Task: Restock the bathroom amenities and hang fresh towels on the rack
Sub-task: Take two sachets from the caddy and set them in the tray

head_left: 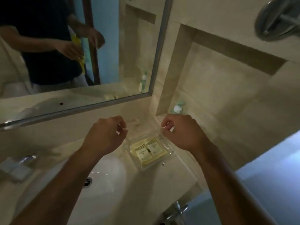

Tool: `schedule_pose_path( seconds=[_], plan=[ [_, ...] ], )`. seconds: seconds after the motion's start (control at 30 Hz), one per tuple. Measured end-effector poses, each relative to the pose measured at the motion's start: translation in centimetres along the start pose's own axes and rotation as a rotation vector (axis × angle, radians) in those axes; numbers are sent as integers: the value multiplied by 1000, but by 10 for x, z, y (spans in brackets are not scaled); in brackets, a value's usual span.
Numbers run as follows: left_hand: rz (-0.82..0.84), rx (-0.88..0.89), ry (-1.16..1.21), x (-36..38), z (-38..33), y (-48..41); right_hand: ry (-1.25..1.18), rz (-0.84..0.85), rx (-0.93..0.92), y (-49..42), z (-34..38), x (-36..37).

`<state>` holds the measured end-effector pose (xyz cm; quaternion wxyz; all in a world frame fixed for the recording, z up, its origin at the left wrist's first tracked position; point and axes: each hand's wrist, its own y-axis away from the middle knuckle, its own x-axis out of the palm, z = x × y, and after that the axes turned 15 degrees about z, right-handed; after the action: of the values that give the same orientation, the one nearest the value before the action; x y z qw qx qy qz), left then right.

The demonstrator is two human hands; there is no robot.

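Both forearms extended from bottom edge of view toward counter corner. White washbasin [107, 189] directly beneath, chrome overflow fitting [87, 182] on inner wall; chrome tap [176, 210] at lower right rim.

Left hand [105, 135]: fingers loosely curled, thumb near forefinger, nothing visibly held. Right hand [181, 132]: thumb and forefinger pinched together on something small and pale, identity not discernible. Hands apart, one at each side of clear plastic amenity tray [168, 155], raised just above its far end; contact with tray not confirmable.

Tray located on beige counter [162, 179] between basin and wall corner. Contents: two pale yellow amenity sachets [148, 151], flat, side by side, touching or slightly overlapped. Remaining tray floor obscured by glare.

Beyond right hand: small bottle with white cap [177, 108] upright at near corner of tiled wall niche [227, 88]. Framed mirror [78, 46] on adjoining wall, reflecting person's torso and both hands. Chrome fixture [279, 20] at upper right, blurred; type not determinable.

Task status, assessed: sachet restock of tray apparently under way or near complete. No towels and no rack in view; towel hanging judged outstanding. Further amenities possibly still required; not verifiable.
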<state>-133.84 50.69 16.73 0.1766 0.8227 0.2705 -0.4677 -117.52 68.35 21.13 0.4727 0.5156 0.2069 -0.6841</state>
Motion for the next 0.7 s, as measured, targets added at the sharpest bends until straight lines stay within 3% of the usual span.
schedule_pose_path(
  seconds=[0.17,0.4,0.7],
  plan=[
    [136,168,65,16,-51,2,23,-106,173,72,-13,-4],
    [305,541,111,67,-188,31,-54,-262,437,215,-71,-15],
    [541,923,-26,172,-367,159,-150,-395,853,454,-147,16]
  ],
)
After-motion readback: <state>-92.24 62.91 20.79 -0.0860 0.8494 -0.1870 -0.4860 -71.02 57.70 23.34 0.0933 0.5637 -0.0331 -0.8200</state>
